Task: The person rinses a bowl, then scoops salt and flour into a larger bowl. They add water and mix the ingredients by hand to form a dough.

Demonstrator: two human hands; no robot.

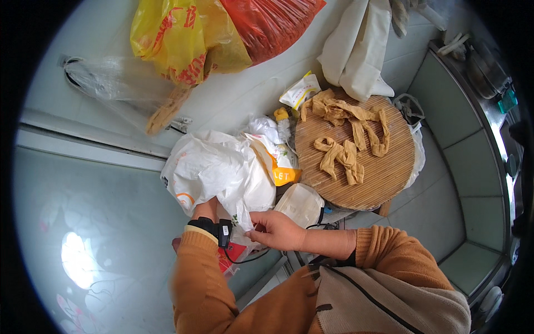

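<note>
My left hand (207,210) reaches into a white plastic bag (217,167); only the wrist end shows, and the fingers are hidden inside. A black strap with a small device circles that wrist. At the bag's near edge, my right hand (275,230) pinches the thin plastic between thumb and fingers. What lies inside the bag cannot be seen. Just right of the bag, a white and orange printed packet (280,165) leans against it. Beyond my right hand sits a pale translucent plastic container (301,204).
Wrinkled tan strips resembling tofu skin (343,160) lie on a round ridged wooden board (384,179). Yellow (171,37) and red (271,29) plastic bags hang above, beside a cream cloth (354,46). A glossy panel (104,208) fills the left; a metal-edged counter (484,137) runs along the right.
</note>
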